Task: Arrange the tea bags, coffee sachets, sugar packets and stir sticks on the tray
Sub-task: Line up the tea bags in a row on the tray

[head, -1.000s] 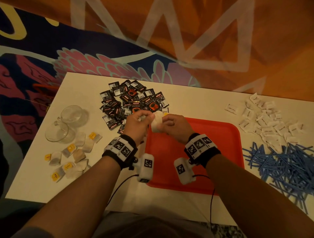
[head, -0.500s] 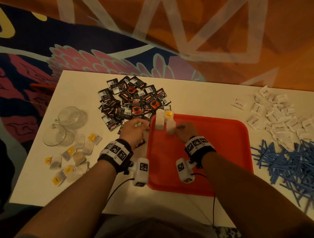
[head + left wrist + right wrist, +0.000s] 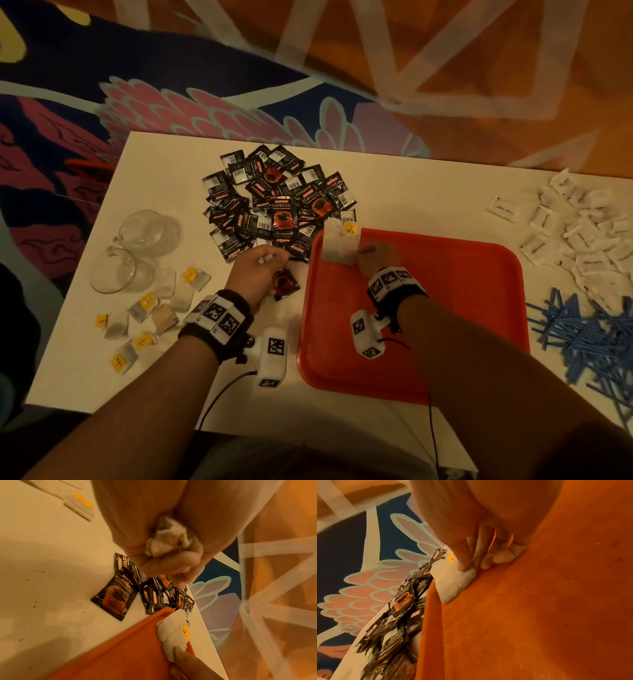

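Observation:
A red tray [image 3: 445, 325] lies on the white table. Two white tea bags [image 3: 337, 248] sit side by side in its far-left corner, one with a yellow tag. My right hand [image 3: 375, 258] rests on the tray beside them, thumb and forefinger pinching the near end of the right-hand tea bag [image 3: 452, 582]. My left hand [image 3: 257, 270] hovers over the table left of the tray, fist closed round a crumpled tea bag [image 3: 171, 540]. A pile of black coffee sachets [image 3: 274, 205] lies just beyond it, and one loose sachet [image 3: 286, 284] is under the hand.
Several loose tea bags [image 3: 154, 308] lie at the table's left, near two glass cups [image 3: 137, 250]. White sugar packets [image 3: 582, 233] are heaped at the far right, blue stir sticks [image 3: 589, 335] below them. A patterned rug surrounds the table.
The hands, joined over the tray corner a second ago, have parted. The right hand set a tea bag down beside the other one. The left hand moved left off the tray.

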`<state>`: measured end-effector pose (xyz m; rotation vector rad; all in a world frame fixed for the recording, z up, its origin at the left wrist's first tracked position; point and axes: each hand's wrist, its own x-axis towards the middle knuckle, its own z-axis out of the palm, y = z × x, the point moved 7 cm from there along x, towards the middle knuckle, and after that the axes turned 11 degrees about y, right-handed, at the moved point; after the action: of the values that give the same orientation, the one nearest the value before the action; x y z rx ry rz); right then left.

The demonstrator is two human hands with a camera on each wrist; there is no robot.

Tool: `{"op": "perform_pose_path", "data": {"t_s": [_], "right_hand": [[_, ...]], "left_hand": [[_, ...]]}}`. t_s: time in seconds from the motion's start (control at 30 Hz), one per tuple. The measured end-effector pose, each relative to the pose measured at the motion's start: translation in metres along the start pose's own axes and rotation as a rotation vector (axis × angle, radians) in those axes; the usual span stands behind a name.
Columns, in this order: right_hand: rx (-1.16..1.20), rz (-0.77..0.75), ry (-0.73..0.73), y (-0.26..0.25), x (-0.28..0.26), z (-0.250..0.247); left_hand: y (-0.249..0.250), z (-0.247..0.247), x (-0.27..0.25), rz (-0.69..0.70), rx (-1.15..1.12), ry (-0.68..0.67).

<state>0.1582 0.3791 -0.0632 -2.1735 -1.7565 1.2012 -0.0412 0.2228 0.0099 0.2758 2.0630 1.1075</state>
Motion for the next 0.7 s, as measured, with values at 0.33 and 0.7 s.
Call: {"op": "perform_pose_path", "data": {"t_s": [0.33, 0.7], "right_hand": [[0.057, 0.06, 0.011, 0.009, 0.0, 0.003], [0.175, -0.274, -0.094, -0.034, -0.046, -0.026]], "left_hand": [[-0.008, 0.006, 0.0, -0.085, -0.054, -0.029], [0.01, 0.032, -0.023, -0.254, -0.337, -0.244]]}}
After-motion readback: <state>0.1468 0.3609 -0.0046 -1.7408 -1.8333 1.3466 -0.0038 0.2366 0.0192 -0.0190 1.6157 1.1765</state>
